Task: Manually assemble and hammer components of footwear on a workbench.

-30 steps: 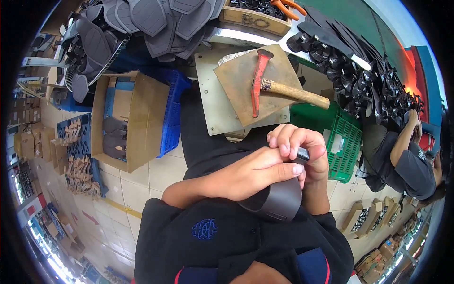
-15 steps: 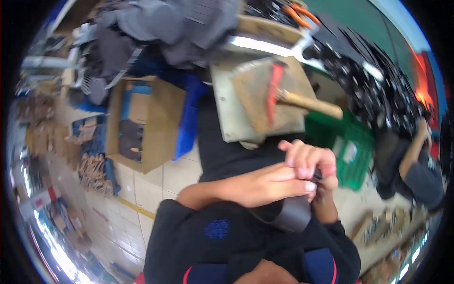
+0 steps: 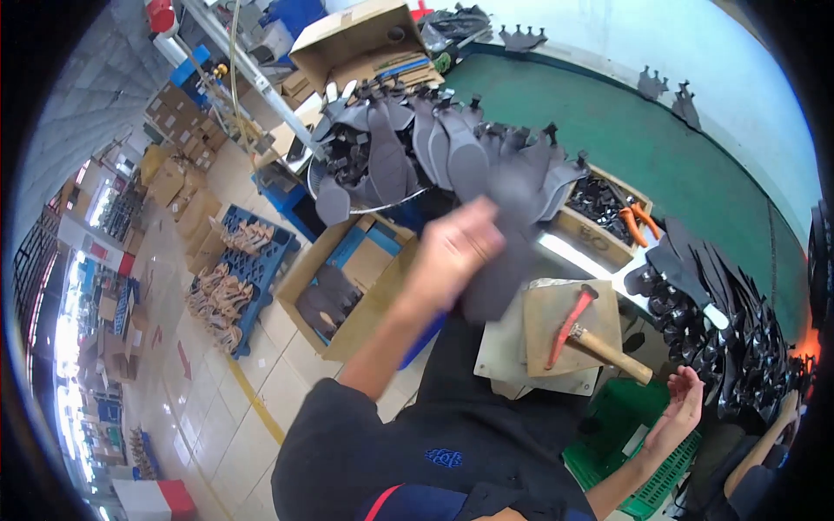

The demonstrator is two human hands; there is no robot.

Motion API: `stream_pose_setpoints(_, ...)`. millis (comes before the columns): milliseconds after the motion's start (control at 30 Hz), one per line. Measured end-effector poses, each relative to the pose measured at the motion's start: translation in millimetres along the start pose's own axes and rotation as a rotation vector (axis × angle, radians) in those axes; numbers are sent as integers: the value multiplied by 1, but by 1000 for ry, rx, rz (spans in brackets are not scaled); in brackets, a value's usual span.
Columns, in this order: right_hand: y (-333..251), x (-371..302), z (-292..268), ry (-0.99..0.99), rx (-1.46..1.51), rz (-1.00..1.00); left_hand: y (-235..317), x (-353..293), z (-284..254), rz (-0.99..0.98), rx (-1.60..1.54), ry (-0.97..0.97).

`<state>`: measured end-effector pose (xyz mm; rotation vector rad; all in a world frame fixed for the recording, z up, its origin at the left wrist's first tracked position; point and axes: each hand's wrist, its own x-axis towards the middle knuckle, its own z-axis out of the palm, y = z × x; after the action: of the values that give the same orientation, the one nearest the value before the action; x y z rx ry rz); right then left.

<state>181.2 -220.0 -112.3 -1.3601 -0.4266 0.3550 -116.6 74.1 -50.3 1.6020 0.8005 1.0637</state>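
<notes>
My left hand (image 3: 456, 247) is blurred by motion, its fingers closed on a dark grey shoe sole (image 3: 497, 282). This sole hangs in front of a heap of similar grey soles (image 3: 387, 156) with black heel pieces. My right hand (image 3: 682, 404) is open with nothing in it, fingers loosely curved, to the right of a hammer. The hammer (image 3: 599, 347) has a red head and a wooden handle. It lies on a worn brown board (image 3: 537, 326), which rests on a pale plate (image 3: 497, 352) in front of me.
An open cardboard box (image 3: 387, 304) with soles inside stands at left. A green crate (image 3: 599, 451) sits below my right hand. Orange-handled pliers (image 3: 638, 224) lie by a box of small black parts (image 3: 599, 200). Glossy black pieces (image 3: 730, 347) are piled right, near another person's arm (image 3: 764, 443).
My hands were together near my chest on the dark sole. Now the left has carried it forward and left to the heap, and the right has let go and moved right. The view has shifted.
</notes>
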Motion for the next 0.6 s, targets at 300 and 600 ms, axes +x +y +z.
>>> stream_pose_setpoints(300,9,11,5,87,-80,6,-55,199,-189,461,1457,130)
stream_pose_setpoints(600,-11,130,-39,111,-1088,-692,-80,179,-106,502,1443,192)
